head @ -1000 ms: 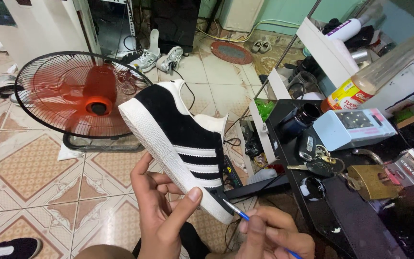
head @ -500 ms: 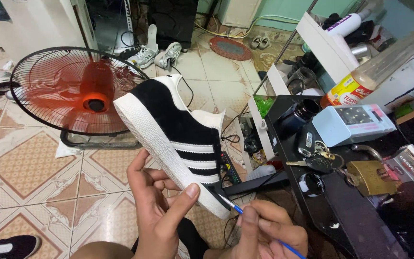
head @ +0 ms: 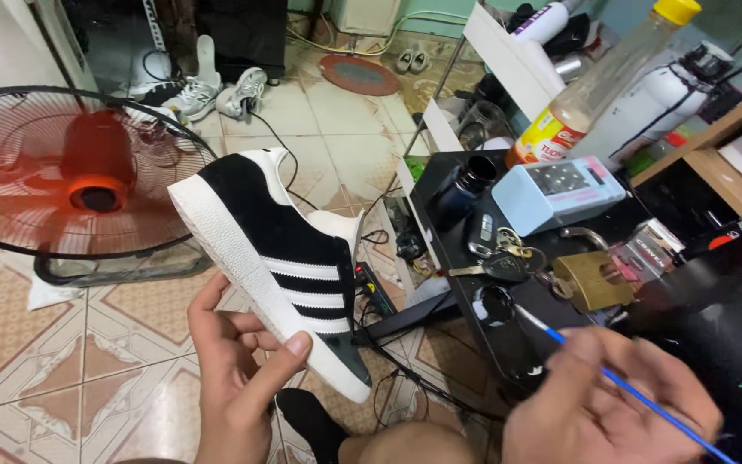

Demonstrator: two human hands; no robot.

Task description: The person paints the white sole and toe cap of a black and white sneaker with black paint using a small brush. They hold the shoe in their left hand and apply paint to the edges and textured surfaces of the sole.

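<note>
Holding up a black suede sneaker with white stripes and a thick white sole point(head: 276, 258), tilted, toe end toward the upper left and heel end dropping to the lower right. Left hand point(head: 238, 369) closing on it from beneath, thumb pressing the white sole edge near the heel, fingers curling behind and mostly hidden by the shoe. Right hand point(head: 603, 404) pinching a thin blue-handled paintbrush point(head: 620, 387), fingers shut round the shaft, handle end running off the bottom edge at the right. Bristle tip reaching over a small round dish point(head: 495, 305) on the black tabletop point(head: 526, 344); touching or just hovering, impossible to tell. Hands sitting well apart, the brush tip clear of the shoe.

Cut off at the left edge: a standing fan with red blades point(head: 88, 172) behind a wire grille, blades blurring. Cropped at the right: a dark bulky object filling the lower right corner, kind unclear. Crowding the table: a brass padlock point(head: 590, 279), a bunch of keys point(head: 500, 253), a pale blue box-shaped device point(head: 556, 193), and a clear plastic bottle with yellow cap point(head: 603, 82) leaning above them. Cables tangling on the tiled floor point(head: 45, 361) between shoe and table, narrowing the room there; wider open tile lying to the lower left.
</note>
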